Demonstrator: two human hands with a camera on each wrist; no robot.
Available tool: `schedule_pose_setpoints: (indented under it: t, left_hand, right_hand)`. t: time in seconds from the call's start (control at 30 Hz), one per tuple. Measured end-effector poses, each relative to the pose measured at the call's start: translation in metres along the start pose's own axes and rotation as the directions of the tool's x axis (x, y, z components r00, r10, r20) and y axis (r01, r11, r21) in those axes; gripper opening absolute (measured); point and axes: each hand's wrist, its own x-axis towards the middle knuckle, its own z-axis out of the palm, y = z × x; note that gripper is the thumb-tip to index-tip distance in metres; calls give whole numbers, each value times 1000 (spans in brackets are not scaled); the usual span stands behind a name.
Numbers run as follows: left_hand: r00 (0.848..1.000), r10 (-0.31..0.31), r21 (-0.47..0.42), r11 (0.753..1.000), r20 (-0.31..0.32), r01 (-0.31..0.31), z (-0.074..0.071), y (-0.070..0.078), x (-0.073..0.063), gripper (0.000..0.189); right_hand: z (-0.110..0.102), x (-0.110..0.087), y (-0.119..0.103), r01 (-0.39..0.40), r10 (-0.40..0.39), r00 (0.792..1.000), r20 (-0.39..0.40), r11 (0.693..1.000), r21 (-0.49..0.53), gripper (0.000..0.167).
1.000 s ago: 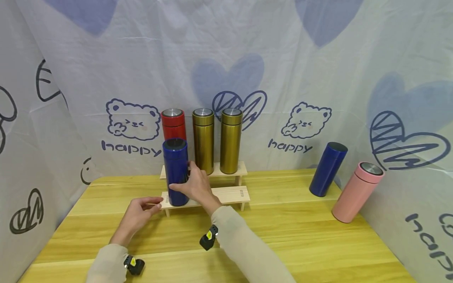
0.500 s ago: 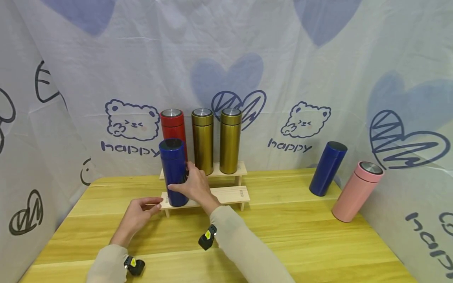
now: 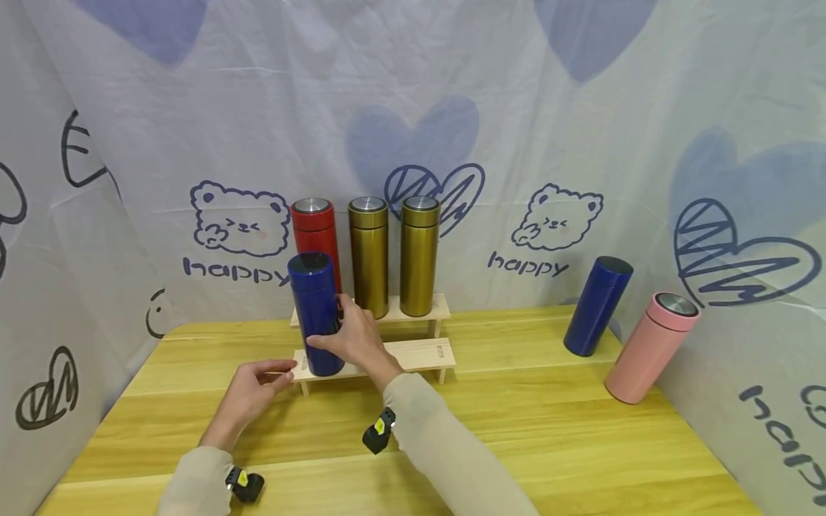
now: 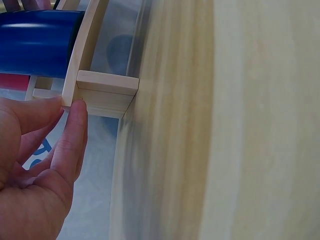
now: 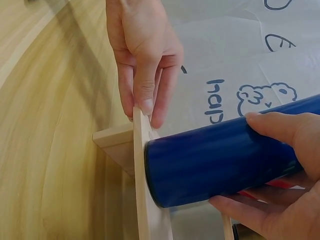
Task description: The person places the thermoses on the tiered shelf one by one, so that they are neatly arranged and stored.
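A blue thermos bottle (image 3: 314, 308) stands at the left end of the lower step of a small wooden rack (image 3: 413, 352), tilted slightly left in the head view. My right hand (image 3: 358, 337) grips it round the lower body, thumb on the near side, as the right wrist view also shows on the blue bottle (image 5: 210, 160). With thumb and fingertips, my left hand (image 3: 252, 390) pinches the left end of that step; the left wrist view shows the pinched board end (image 4: 70, 92) close up. Behind, a red thermos (image 3: 316, 233) is partly hidden by the blue one.
Two gold thermoses (image 3: 370, 265) stand on the rack's upper step (image 3: 442, 308). Further right on the wooden table (image 3: 516, 430) are another blue thermos (image 3: 596, 308) and a pink thermos (image 3: 652, 351). A printed cloth (image 3: 258, 107) hangs behind and at both sides.
The top of the blue thermos has leaned a little to the left, its base staying in place on the step. My hands hold nearly the same positions.
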Motion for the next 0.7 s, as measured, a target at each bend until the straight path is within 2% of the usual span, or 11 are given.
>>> schedule_pose_setpoints:
  t: [0.2,0.33,0.7]
  left_hand:
    - [1000,5,-3,1000,2,-5,0,0,0,32]
    - [1000,9,-6,1000,5,-9,0,-1,1,32]
    - [1000,1,-4,1000,-2,-1,0,0,1,32]
  right_hand:
    - [-1,-2,3,20,-20,1000,1,1000,0,79]
    - [-7,-7,7,27,-27,1000,6,999,40,81]
    - [-51,-30,26,35,-33,999,-11,990,134,80]
